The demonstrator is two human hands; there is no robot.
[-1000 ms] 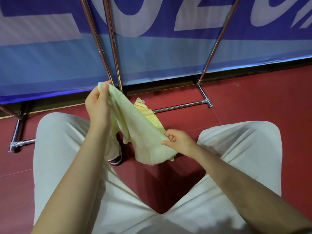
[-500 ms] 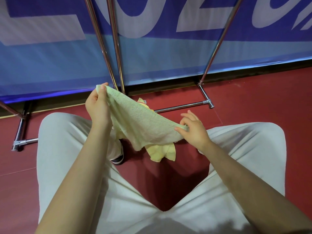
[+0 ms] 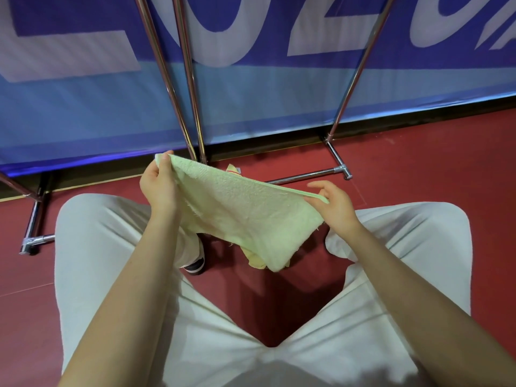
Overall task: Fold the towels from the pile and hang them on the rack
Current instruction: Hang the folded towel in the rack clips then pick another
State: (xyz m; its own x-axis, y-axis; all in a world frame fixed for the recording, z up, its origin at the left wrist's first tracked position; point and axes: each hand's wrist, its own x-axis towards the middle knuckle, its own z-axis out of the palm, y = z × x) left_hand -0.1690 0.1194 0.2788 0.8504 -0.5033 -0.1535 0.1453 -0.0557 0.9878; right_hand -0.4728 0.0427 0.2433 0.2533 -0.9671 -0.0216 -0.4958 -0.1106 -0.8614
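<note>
While the person is sitting low with knees apart, 2 hands are stretching a pale green towel (image 3: 245, 216) above the floor (image 3: 418, 163). The left hand (image 3: 159, 185) is pinching 1 top corner between thumb and fingers. The right hand (image 3: 333, 203) is pinching the other top corner with thumb and forefinger, and its remaining fingers are spreading loose. The towel is hanging between the hands in the air, its lower edge sagging toward a yellow towel (image 3: 255, 259) that is lying on the floor beneath, mostly hidden.

The right hand's grip is looking light, so the corner may be slipping free as the fold is starting, dropping the towel onto the floor. The sagging lower edge is frayed and uneven, so the halves may be meeting crooked. The hanging cloth may also be dragging the yellow towel along.

The floor is smooth and dark red. The chrome rack (image 3: 351, 79) is standing just beyond the hands, its slanted poles rising out of view and its feet resting on the floor; its hanging bars are not showing. Behind it, a blue and white banner (image 3: 279, 93) is running along the wall, with what may be large lettering.
</note>
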